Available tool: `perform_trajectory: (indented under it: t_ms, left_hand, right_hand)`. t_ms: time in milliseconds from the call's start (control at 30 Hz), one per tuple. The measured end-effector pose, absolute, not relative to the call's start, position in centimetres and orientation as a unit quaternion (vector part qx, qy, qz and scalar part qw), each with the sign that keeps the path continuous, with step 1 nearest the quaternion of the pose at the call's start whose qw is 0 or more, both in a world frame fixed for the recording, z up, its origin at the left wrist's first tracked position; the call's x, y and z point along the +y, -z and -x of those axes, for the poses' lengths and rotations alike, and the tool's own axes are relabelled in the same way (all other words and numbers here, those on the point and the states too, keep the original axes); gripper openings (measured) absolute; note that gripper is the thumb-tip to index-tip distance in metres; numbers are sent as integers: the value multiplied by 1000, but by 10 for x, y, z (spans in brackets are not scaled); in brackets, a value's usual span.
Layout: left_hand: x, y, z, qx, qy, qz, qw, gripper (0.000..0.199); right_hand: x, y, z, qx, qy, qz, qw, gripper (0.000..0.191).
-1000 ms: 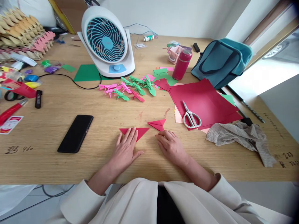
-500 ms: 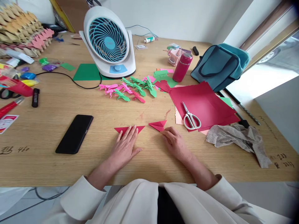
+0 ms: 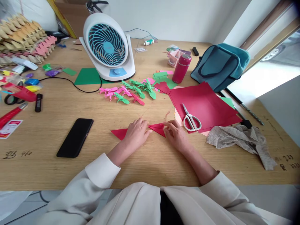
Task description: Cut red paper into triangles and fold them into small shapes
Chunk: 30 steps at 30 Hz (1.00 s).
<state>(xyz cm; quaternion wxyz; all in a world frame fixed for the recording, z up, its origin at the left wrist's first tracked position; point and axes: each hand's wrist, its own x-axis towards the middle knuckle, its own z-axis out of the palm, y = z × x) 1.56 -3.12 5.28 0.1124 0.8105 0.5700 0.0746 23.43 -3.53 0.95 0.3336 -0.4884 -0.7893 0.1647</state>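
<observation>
A folded red paper triangle [image 3: 118,133] lies flat on the table, its right part hidden under my left hand [image 3: 138,132]. The fingers of that hand are stretched out and the thumb stands apart, close to the left tip of a second folded red paper [image 3: 158,129]. My right hand [image 3: 176,136] has curled fingers and pinches this second paper at its right end, covering that corner. Behind the hands lies a group of small folded paper figures [image 3: 138,89], green, pink and red.
White-handled scissors [image 3: 192,122] lie on red paper sheets [image 3: 208,100] at right, beside a crumpled cloth [image 3: 231,137]. A black phone [image 3: 75,137] is at left. Farther back are a fan [image 3: 107,47], a red bottle [image 3: 182,69] and a teal bag [image 3: 220,68].
My left hand has slid right off most of the triangle toward the second folded paper. The right hand has shifted slightly, its fingers now farther over that paper's right end.
</observation>
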Motion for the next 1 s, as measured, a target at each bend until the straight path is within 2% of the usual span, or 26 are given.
perform_trajectory:
  t_ms: [167,400,600,767,900,1000]
  left_hand:
    - [-16,-34,-27,585,-130,-784,161,9]
    - [-13,-31,-31,598,-92,-771,198,17]
    - [-10,-35,-22,587,-139,-772,199,10]
    - [-12,-60,-10,541,-166,-789,238,9]
    - [-12,-75,-2,515,-129,-801,276,12]
    - [-9,-73,-2,520,-61,-791,316,13]
  right_hand:
    - [-32,-3,-240,-791,-184,471,343,26]
    - [-31,-2,-242,-814,-181,452,317,28]
    - [-35,-3,-240,-821,-193,450,293,23]
    - [-39,-9,-239,-821,-232,402,332,21]
    - [-44,-14,-239,-824,-217,370,369,21]
    - [-46,-16,-239,-831,-210,364,364,21]
